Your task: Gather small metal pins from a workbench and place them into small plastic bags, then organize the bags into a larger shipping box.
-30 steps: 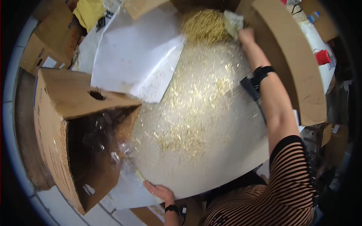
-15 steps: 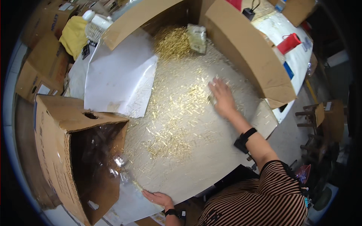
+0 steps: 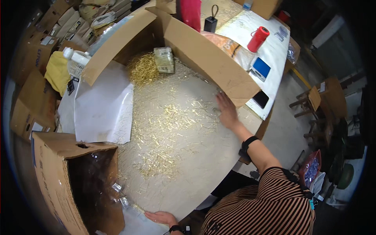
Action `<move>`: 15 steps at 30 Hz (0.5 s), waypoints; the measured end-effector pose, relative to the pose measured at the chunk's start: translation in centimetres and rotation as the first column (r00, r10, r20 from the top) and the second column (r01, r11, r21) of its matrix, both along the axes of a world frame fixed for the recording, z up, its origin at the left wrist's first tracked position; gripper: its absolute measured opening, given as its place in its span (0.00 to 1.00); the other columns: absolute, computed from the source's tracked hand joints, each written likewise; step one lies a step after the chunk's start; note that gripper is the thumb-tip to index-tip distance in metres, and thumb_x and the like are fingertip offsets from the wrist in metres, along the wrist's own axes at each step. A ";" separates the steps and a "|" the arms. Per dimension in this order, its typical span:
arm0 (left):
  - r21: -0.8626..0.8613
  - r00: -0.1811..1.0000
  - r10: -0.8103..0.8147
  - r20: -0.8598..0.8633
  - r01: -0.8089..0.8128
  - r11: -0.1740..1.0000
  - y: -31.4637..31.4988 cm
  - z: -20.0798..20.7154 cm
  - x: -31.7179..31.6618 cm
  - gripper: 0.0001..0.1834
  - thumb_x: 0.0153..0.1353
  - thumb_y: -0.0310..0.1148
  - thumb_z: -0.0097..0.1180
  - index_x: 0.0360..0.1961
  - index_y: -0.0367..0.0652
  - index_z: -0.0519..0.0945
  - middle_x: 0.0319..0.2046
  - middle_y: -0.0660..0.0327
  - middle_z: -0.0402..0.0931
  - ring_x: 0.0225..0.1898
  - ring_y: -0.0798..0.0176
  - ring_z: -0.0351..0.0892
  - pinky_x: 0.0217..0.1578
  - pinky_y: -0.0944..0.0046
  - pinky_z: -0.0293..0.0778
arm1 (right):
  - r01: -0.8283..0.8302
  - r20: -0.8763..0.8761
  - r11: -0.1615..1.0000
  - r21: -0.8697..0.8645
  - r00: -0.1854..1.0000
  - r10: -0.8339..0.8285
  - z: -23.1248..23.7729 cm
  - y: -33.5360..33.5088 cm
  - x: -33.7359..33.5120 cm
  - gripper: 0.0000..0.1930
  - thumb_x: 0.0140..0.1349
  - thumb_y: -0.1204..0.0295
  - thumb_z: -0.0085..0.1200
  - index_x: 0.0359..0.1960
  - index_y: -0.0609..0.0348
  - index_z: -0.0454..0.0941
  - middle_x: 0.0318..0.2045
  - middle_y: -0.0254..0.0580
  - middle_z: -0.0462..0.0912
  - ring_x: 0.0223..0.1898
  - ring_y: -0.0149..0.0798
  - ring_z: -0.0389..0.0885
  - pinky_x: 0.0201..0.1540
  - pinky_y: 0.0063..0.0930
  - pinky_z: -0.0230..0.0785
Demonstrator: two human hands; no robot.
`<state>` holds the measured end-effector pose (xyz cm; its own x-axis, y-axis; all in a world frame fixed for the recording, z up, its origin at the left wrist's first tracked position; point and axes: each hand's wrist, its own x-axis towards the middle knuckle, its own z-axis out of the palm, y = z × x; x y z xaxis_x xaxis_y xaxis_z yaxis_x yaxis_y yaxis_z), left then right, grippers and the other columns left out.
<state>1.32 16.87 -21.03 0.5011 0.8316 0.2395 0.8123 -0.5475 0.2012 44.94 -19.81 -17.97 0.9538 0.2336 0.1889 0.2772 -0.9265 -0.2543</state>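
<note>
While the right hand (image 3: 228, 112) is spread at centre right, its fingers extended and seemingly empty, the loose gold strips (image 3: 156, 162) lie leftward across the pale surface (image 3: 207, 162), pointing every way with no shared long axis. The left hand (image 3: 161, 217), flat and open at lower centre, is nearer their lower patch. A cardboard wall (image 3: 219, 66) stands just beside the right fingertips; an open carton (image 3: 55, 180) fills the lower left.

Both hands (image 3: 227, 112) (image 3: 162, 217) unclenched, well apart
</note>
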 end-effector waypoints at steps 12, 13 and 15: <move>0.002 1.000 0.006 -0.019 -0.006 1.000 0.7 0.5 -0.5 0.24 0.64 0.25 0.30 0.61 0.29 0.60 0.61 0.39 0.58 0.61 0.38 0.59 0.62 0.47 0.56 | 0.330 -0.005 0.892 0.309 0.939 -0.345 1.0 -6.3 -7.2 0.28 0.58 0.75 0.48 0.62 0.66 0.60 0.65 0.55 0.58 0.67 0.51 0.55 0.68 0.42 0.48; 0.006 0.999 0.025 -0.023 -0.025 1.000 0.7 0.4 -0.6 0.24 0.64 0.25 0.30 0.61 0.29 0.60 0.61 0.39 0.58 0.61 0.38 0.59 0.62 0.47 0.56 | 0.394 -0.051 0.875 0.280 0.917 -0.396 1.2 -7.0 -6.7 0.29 0.56 0.76 0.49 0.62 0.67 0.59 0.65 0.55 0.58 0.67 0.51 0.54 0.68 0.42 0.47; 0.011 1.000 -0.013 0.014 0.013 1.000 0.7 0.0 -0.6 0.24 0.63 0.24 0.31 0.61 0.29 0.60 0.60 0.38 0.59 0.61 0.38 0.58 0.63 0.47 0.55 | 0.277 -0.045 0.948 0.156 0.961 -0.273 1.3 -6.5 -7.7 0.30 0.56 0.75 0.50 0.62 0.67 0.58 0.65 0.55 0.57 0.68 0.52 0.52 0.68 0.43 0.46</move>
<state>0.68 17.57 -21.01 0.5085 0.8223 0.2553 0.8021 -0.5602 0.2068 37.26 -26.35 -16.71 0.9812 -0.0699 0.1802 0.0099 -0.9129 -0.4081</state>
